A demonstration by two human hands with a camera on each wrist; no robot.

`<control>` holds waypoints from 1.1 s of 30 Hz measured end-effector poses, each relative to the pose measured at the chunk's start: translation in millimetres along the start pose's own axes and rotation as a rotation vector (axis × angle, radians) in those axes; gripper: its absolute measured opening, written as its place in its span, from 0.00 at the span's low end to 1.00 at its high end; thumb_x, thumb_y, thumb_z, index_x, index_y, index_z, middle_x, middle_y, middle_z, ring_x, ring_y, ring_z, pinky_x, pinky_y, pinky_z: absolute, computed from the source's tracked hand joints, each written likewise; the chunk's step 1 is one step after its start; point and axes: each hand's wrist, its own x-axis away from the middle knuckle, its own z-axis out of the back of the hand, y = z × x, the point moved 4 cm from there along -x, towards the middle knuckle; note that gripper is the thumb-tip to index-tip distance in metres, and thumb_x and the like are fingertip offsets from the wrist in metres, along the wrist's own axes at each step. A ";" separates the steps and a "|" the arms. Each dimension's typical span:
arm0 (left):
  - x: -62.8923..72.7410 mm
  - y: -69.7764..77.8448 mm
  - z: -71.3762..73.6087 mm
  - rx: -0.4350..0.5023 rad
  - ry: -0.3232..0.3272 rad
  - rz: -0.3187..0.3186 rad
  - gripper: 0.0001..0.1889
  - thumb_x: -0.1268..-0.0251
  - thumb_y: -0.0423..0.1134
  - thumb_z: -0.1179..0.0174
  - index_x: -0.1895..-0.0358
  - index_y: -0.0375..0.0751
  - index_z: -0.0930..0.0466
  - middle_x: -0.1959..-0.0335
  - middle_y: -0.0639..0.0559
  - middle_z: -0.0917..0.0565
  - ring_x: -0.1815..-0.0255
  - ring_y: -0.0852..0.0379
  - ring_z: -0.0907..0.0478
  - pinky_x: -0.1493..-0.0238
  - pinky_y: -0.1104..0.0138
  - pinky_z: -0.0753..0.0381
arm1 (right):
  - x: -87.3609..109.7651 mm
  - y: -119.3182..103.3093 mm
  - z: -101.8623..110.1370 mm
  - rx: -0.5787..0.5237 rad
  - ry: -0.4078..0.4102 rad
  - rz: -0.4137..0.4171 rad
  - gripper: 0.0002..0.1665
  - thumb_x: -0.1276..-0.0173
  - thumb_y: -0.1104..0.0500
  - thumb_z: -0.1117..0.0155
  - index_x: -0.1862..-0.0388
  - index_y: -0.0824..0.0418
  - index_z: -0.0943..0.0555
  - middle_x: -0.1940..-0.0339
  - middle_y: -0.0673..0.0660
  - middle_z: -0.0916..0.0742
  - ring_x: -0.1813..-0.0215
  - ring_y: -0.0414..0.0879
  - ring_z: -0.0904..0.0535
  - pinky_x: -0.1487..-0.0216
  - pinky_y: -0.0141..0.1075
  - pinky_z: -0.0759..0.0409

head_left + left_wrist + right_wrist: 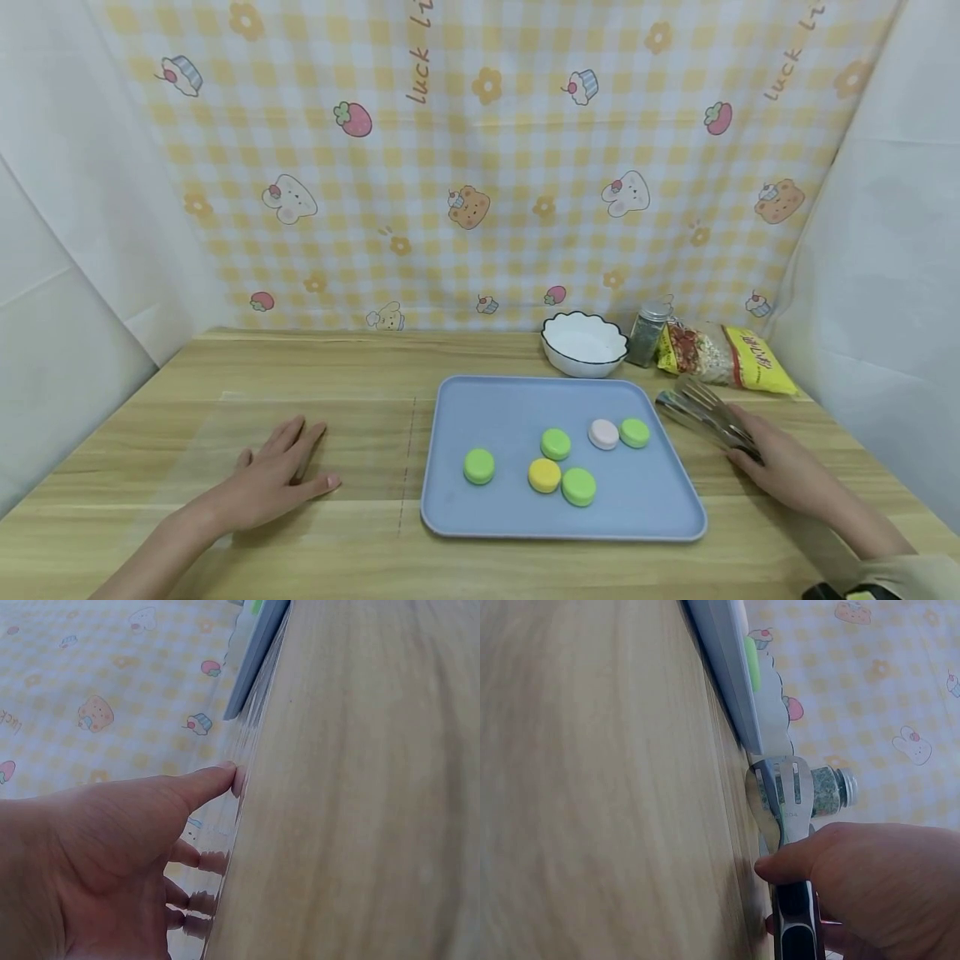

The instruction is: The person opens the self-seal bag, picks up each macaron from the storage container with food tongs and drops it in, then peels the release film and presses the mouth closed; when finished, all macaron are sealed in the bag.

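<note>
My right hand grips a pair of metal tongs beside the tray's right edge. In the right wrist view the tongs' slotted ends point away from the hand, and the thumb presses on one arm. My left hand rests fingertips down on a clear plastic sheet or bag lying on the table; it holds nothing. Between the hands lies a blue tray. On it are several green macarons, one yellow macaron and one pale pink macaron.
Behind the tray stands a white scalloped bowl with a dark rim. Right of it are a glass jar of dried herbs and a yellow food packet. A checked curtain hangs along the wooden table's back edge.
</note>
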 end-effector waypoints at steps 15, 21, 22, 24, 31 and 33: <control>0.5 0.7 0.4 -0.004 -0.002 -0.002 0.44 0.38 0.59 0.45 0.32 0.28 0.47 0.32 0.22 0.56 0.33 0.25 0.61 0.54 0.24 0.63 | -0.3 -1.1 1.2 0.005 0.035 0.014 0.36 0.47 0.72 0.32 0.42 0.83 0.37 0.50 0.81 0.26 0.50 0.73 0.29 0.54 0.61 0.31; 0.5 0.2 0.7 -0.013 -0.002 0.000 0.44 0.38 0.60 0.45 0.31 0.28 0.47 0.32 0.22 0.55 0.33 0.25 0.61 0.54 0.24 0.62 | -0.6 -1.3 2.4 0.014 0.064 0.017 0.36 0.49 0.72 0.31 0.44 0.83 0.35 0.52 0.80 0.25 0.52 0.73 0.27 0.55 0.60 0.29; 0.5 0.1 0.6 -0.015 -0.003 0.000 0.44 0.38 0.60 0.46 0.31 0.29 0.47 0.32 0.22 0.55 0.33 0.25 0.61 0.54 0.24 0.62 | -0.7 -1.2 2.6 0.015 0.066 0.015 0.35 0.49 0.71 0.31 0.44 0.82 0.35 0.52 0.80 0.24 0.52 0.72 0.27 0.55 0.60 0.29; 0.4 0.0 0.5 -0.018 -0.002 0.000 0.44 0.38 0.60 0.46 0.31 0.29 0.47 0.32 0.23 0.55 0.33 0.25 0.61 0.53 0.24 0.62 | -0.9 -0.9 2.6 0.013 0.063 0.006 0.35 0.49 0.71 0.31 0.44 0.82 0.35 0.52 0.79 0.24 0.52 0.72 0.27 0.55 0.60 0.29; 0.0 -1.0 -0.1 -0.010 -0.007 -0.001 0.43 0.38 0.59 0.46 0.31 0.29 0.47 0.32 0.23 0.56 0.33 0.25 0.61 0.53 0.24 0.63 | -1.4 1.2 1.4 -0.005 0.010 -0.064 0.35 0.45 0.67 0.31 0.44 0.82 0.35 0.50 0.80 0.25 0.50 0.73 0.28 0.53 0.61 0.30; 0.0 -1.3 -0.4 -0.009 -0.009 -0.002 0.43 0.38 0.59 0.46 0.31 0.29 0.47 0.32 0.23 0.56 0.33 0.24 0.61 0.54 0.24 0.63 | -1.4 1.0 1.4 -0.009 -0.002 -0.083 0.34 0.43 0.65 0.32 0.44 0.82 0.35 0.50 0.80 0.25 0.50 0.73 0.29 0.53 0.61 0.31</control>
